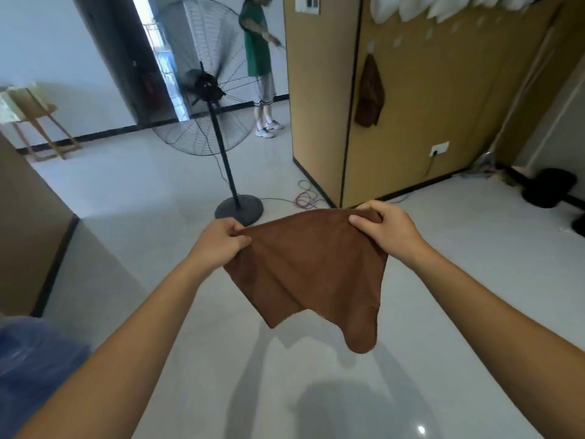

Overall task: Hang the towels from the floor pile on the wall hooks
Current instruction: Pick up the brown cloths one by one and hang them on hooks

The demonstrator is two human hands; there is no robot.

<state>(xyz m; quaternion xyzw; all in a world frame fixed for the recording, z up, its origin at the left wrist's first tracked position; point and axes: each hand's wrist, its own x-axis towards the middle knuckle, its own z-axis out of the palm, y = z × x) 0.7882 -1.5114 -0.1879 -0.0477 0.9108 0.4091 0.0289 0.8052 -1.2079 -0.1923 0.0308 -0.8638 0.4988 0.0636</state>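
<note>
A brown towel hangs spread in the air in front of me, above the pale floor. My left hand pinches its left upper corner and my right hand pinches its right upper corner, so the top edge is stretched between them. A second brown towel hangs from a small white hook on the tan wall ahead to the right. More white hooks run up and to the right along that wall. The floor pile is out of view.
A large standing fan with a round base stands just ahead, cables beside it. A person in green stands behind the fan. White items hang at the wall's top. A wooden stool is far left, a blue bag at lower left.
</note>
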